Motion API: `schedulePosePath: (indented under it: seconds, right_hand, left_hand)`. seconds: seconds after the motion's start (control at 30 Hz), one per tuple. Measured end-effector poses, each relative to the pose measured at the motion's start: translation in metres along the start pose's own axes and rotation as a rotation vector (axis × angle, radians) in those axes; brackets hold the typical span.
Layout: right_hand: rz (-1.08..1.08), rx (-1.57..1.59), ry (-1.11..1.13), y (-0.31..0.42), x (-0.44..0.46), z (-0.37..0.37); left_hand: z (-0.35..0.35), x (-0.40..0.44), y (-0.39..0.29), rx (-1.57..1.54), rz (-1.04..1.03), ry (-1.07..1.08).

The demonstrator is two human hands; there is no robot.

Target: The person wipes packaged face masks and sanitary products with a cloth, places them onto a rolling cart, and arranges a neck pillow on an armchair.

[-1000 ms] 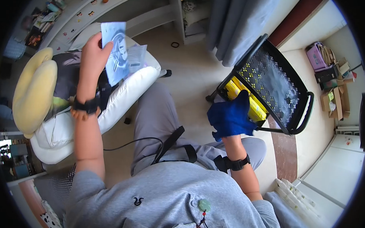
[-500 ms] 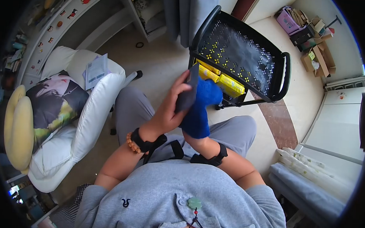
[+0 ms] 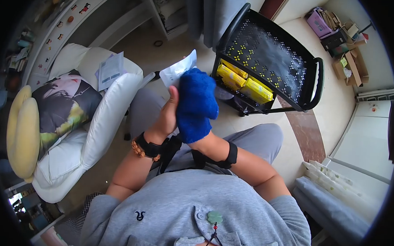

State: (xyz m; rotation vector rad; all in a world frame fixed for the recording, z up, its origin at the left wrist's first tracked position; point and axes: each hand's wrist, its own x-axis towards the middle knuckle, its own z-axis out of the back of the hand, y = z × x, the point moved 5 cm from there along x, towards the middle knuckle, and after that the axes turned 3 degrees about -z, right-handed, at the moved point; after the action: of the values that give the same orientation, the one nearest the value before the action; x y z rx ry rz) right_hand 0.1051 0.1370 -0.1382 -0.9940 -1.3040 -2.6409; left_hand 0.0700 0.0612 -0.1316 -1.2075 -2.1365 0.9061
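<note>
My left hand (image 3: 166, 116) grips a thin, flat, glossy panel (image 3: 180, 68) from its left side, thumb upright and the other fingers hidden. Pale light reflects off the panel's upper part; its kind is unclear. A fuzzy royal-blue mitt (image 3: 193, 106) covers my right hand (image 3: 201, 142) down to the wrist. The mitt lies against the panel and hides its lower part. Inside it my right fingers cannot be seen, though a thumb-like lump sticks out on the right.
Ahead to the right stands a black cart (image 3: 268, 56) with yellow packets (image 3: 256, 91) on its lower level. At left is a white padded chair (image 3: 112, 115) bearing a printed cushion (image 3: 67, 105) and papers (image 3: 110, 70). Cardboard boxes (image 3: 353, 65) lie far right.
Both hands have moved left, away from the cart, with the panel and mitt. The panel has turned from dark to bright with reflection. My view has shifted slightly.
</note>
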Motion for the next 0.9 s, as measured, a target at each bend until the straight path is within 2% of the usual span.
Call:
schedulePosePath:
  seconds: [0.03, 0.13, 0.2, 0.27, 0.3, 0.33, 0.4, 0.43, 0.47, 0.5, 0.57, 0.6, 0.63, 0.67, 0.7, 0.77, 0.83, 0.9]
  right_hand:
    - [0.058, -0.026, 0.018, -0.001, 0.003, 0.001]
    - [0.218, -0.104, 0.075, 0.005, 0.015, 0.004]
    - [0.011, 0.081, 0.009, 0.012, 0.031, 0.013]
    - [-0.387, -0.013, 0.183, 0.009, 0.026, 0.01]
    - [-0.186, -0.697, 0.057, 0.028, 0.024, 0.007]
    - [-0.108, -0.646, -0.019, 0.031, 0.016, 0.007]
    - [0.174, -0.136, -0.08, 0.037, 0.001, 0.006]
    - [0.223, -0.048, -0.076, 0.036, 0.0, 0.008]
    - [0.205, 0.062, -0.068, 0.031, 0.003, 0.009]
    - [0.119, 0.17, -0.074, 0.026, 0.014, 0.013]
    - [-0.027, 0.361, -0.1, 0.015, 0.028, 0.019]
    - [-0.025, 0.36, -0.136, 0.012, 0.03, 0.022]
    - [-0.024, 0.359, -0.172, 0.01, 0.031, 0.024]
    - [-0.022, 0.357, -0.208, 0.008, 0.032, 0.027]
    - [-0.006, 0.097, -0.15, 0.006, 0.026, 0.034]
    - [-0.093, 0.078, -0.045, -0.005, 0.023, 0.039]
    - [-0.298, 0.548, 0.039, -0.019, 0.023, 0.038]
    - [-0.428, 0.75, 0.041, -0.019, 0.025, 0.038]
  left_hand:
    - [-0.002, 0.0, -0.003, 0.046, -0.03, -0.1]
    - [-0.017, -0.002, -0.017, 0.215, -0.069, -0.212]
    - [-0.023, -0.001, -0.023, 0.268, -0.193, -0.261]
    - [-0.022, -0.001, -0.035, -0.346, -0.265, -0.035]
    - [-0.02, 0.0, -0.043, -0.324, -0.212, -0.274]
    - [-0.019, 0.0, -0.049, -0.279, -0.183, -0.453]
    - [-0.007, -0.003, -0.047, -0.157, -0.13, -0.526]
    - [-0.011, -0.004, -0.046, -0.196, -0.112, -0.491]
    - [-0.018, -0.005, -0.047, -0.232, -0.093, -0.455]
    - [-0.022, -0.008, -0.046, -0.143, -0.048, -0.455]
    - [-0.027, -0.009, -0.048, -0.113, -0.111, -0.332]
    - [-0.03, -0.009, -0.049, -0.099, -0.143, -0.27]
    - [-0.033, -0.009, -0.051, -0.247, -0.131, -0.246]
    - [-0.033, -0.008, -0.055, -0.286, -0.134, -0.303]
    - [-0.029, -0.007, -0.057, -0.286, -0.147, -0.351]
    - [-0.021, -0.005, -0.061, -0.255, -0.178, -0.435]
    - [-0.016, 0.003, -0.063, -0.198, -0.205, -0.492]
    - [0.008, -0.003, -0.071, 0.195, -0.15, -0.602]
